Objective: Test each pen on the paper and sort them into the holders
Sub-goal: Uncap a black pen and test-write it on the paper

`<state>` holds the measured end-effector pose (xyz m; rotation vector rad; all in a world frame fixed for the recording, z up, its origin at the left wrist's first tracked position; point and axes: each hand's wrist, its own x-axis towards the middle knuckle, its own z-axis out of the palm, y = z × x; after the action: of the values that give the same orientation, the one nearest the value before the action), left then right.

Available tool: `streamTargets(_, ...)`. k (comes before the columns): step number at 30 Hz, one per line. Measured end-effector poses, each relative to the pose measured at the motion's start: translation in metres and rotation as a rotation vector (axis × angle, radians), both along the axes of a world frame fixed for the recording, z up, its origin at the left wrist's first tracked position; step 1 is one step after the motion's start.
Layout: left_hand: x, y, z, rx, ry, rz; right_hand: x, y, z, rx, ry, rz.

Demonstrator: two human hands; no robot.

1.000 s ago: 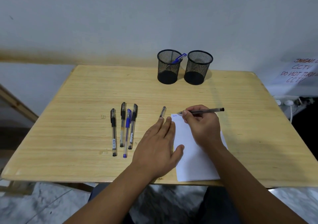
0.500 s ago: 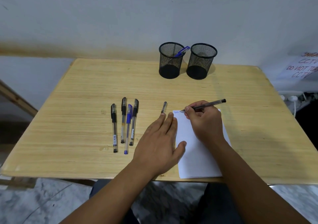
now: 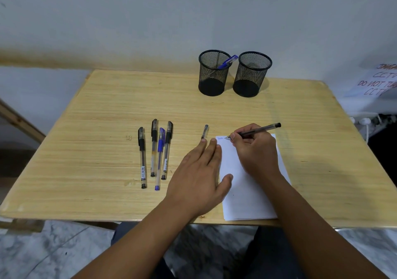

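My right hand (image 3: 255, 150) grips a black pen (image 3: 260, 129), its tip touching the top left corner of the white paper (image 3: 242, 188), right of a small blue scribble. Flat on the table, my left hand (image 3: 199, 175) rests with fingers spread, thumb and fingertips on the paper's left edge. A black pen cap (image 3: 205, 131) lies just beyond its fingertips. Several capped pens (image 3: 155, 152), black and one blue, lie side by side to the left. Two black mesh holders stand at the back: the left holder (image 3: 212, 75) has a blue pen (image 3: 227, 61) in it, the right holder (image 3: 251, 75) looks empty.
The wooden table (image 3: 107, 111) ends close to my body, and the paper reaches its near edge. A wall rises right behind the holders. A handwritten sign (image 3: 378, 81) and white cables (image 3: 365, 122) sit off the table's right side.
The view shifted a little. My right hand with the pen has edged slightly right along the top of the paper. My left hand stays flat in place.
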<state>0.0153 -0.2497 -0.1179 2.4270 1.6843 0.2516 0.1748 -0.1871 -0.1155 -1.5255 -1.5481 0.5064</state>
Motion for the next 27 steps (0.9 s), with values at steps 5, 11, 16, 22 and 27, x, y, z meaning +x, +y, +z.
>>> streamTargets(5, 0.000, -0.001, -0.001, 0.000, 0.000, 0.002, 0.002, 0.001, 0.001, -0.006, 0.016, -0.018)
streamTargets(11, 0.001, -0.001, -0.001, 0.007, -0.011, 0.005, 0.002, 0.000, 0.001, -0.020, 0.045, -0.004)
streamTargets(16, 0.001, -0.001, 0.000, 0.013, 0.000, 0.004, 0.002, -0.001, 0.000, -0.035, 0.078, -0.003)
streamTargets(22, 0.001, -0.002, 0.000, 0.009, -0.003, 0.005, 0.004, -0.001, 0.002, -0.099, 0.172, -0.027)
streamTargets(27, 0.001, -0.001, 0.000, -0.007, 0.006, 0.005, 0.008, -0.004, 0.013, -0.166, 0.392, -0.034)
